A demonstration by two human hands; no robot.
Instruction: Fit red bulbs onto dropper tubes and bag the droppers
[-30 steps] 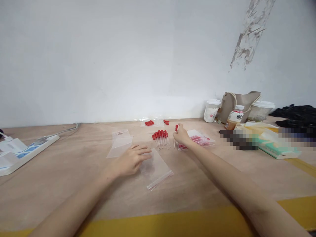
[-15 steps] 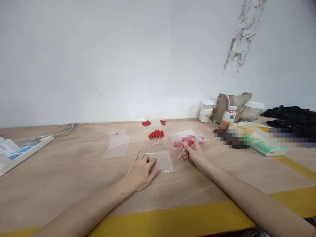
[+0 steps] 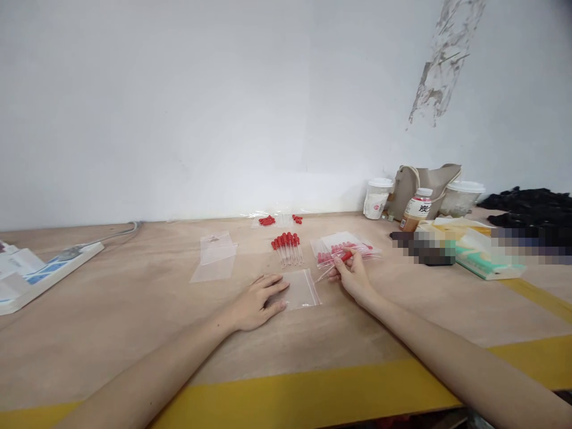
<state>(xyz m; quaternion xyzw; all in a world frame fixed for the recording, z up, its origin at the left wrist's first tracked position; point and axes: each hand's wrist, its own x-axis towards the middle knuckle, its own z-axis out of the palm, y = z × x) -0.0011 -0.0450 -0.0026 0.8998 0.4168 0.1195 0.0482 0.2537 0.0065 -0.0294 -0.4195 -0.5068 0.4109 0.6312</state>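
My left hand [image 3: 261,302] lies with fingers stretched out over the left part of a clear zip-lock bag [image 3: 300,290], whose zip end faces right. Between the fingers of my right hand [image 3: 355,275] is a dropper [image 3: 347,256] with a red bulb; its thin clear tube points down left, the tip close to the bag's zip edge. Several more red-bulbed droppers [image 3: 286,247] lie fanned side by side beyond the bag. Filled bags [image 3: 342,243] with red bulbs showing through are stacked just behind my right hand.
Flat bags [image 3: 217,256] lie left of the droppers. Loose red bulbs [image 3: 267,220] rest on plastic by the wall. A power strip [image 3: 58,274] is at far left; a cup [image 3: 378,198], a bottle [image 3: 415,210] and a tissue pack [image 3: 491,262] stand or lie at right.
My left hand has flattened on the bag, its fingers closer together. My right hand still holds the dropper, with the tip now nearer the bag's zip edge. The view has shifted slightly.
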